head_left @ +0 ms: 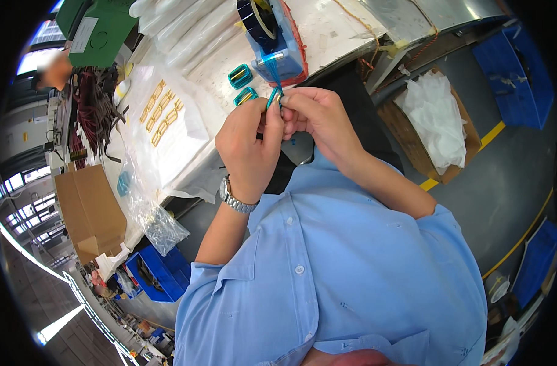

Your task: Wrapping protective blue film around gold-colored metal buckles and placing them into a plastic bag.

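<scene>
We see a scuffed white worktop (327, 36). Taking our fingertips as the clock's centre, a wrinkled, translucent sheet (194, 122) at nine o'clock bears slim gold metal frames (159, 114) in rows; a blue plastic tape dispenser (289, 52), red-edged, stands at twelve, its glossy teal strip (272, 67) reaching our fingers. Our left hand (248, 140) and right hand (324, 119) both grip a small teal-and-gold piece (276, 97), pinched at the centre. Two rounded, teal-wrapped pieces (240, 76) lie toward ten. The pinched piece, partly hidden, tilts toward one, its long axis running roughly one-to-seven.
</scene>
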A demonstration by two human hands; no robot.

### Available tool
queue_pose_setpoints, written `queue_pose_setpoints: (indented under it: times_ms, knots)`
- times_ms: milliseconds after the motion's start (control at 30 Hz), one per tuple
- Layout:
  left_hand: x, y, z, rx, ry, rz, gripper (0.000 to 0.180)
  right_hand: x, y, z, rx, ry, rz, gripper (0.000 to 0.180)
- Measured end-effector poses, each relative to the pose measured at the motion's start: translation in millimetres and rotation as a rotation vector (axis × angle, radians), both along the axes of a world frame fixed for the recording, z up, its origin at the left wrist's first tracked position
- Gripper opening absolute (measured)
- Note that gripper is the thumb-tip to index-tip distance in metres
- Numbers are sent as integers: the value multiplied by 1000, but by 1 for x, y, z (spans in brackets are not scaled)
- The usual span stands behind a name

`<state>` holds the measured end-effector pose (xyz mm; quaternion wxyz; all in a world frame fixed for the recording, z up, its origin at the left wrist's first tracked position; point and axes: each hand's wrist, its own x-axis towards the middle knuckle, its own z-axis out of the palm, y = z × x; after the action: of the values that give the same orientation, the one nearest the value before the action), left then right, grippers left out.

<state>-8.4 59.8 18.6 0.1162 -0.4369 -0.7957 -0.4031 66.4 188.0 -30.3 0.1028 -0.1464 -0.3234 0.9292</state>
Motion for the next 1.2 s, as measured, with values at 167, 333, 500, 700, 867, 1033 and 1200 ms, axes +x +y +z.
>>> queue_pose_setpoints:
  times_ms: [167,333,500,700,867,1033,1200]
  knots:
    - [-14,8,15,-179,25,-4,25,-2,-3,-3,-153,-34,-10,20]
    - [-25,17,28,-299,-182,-19,32,-3,0,-10,-222,-40,63,20]
    - [-42,22,39,-394,-238,-67,31,-6,12,0,-14,-76,94,22]
    - [-51,22,45,-416,-300,-155,29,-10,25,8,326,15,78,30]
    - [-58,24,50,-442,-351,-179,26,-14,35,0,215,94,183,31]
    - [-44,18,43,-362,-453,-37,28,-16,36,-11,44,92,178,36]
    - [-3,2,19,83,-560,97,9,-12,25,-3,-78,85,185,34]
